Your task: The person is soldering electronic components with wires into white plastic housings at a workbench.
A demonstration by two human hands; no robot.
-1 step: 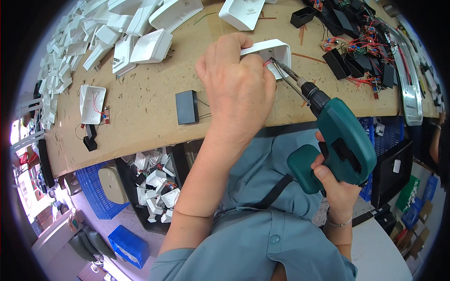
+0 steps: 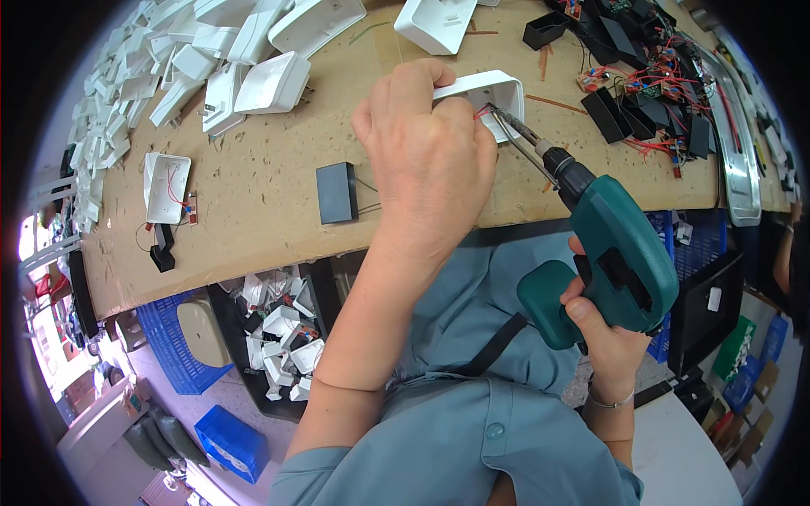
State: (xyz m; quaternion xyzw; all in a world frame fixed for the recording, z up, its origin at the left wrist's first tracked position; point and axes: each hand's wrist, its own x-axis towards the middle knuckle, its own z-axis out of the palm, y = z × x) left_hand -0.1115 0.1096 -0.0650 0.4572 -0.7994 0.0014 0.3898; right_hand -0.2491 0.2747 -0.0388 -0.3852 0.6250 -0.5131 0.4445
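Observation:
My left hand [image 2: 430, 148] is closed on a white plastic housing [image 2: 504, 88], whose open side faces me. Red wire shows inside it beside my thumb; the fingertips are mostly hidden. In my right hand [image 2: 595, 320] is a green pistol-grip soldering gun [image 2: 624, 244], with fingers wrapped round its handle. Its dark tip and a thin metal feed tube reach into the housing next to the wire. To the left of my left wrist lies a flat black box [image 2: 337, 193] with two thin leads running toward the wrist.
White housings [image 2: 181, 63] are heaped at the far left. Black cases and red-wired circuit boards [image 2: 650, 84] pile up at the far right, beside a metal tray [image 2: 738, 181]. A wired open housing [image 2: 168, 187] lies left. Below the table edge stands a black bin of white parts [image 2: 291, 337].

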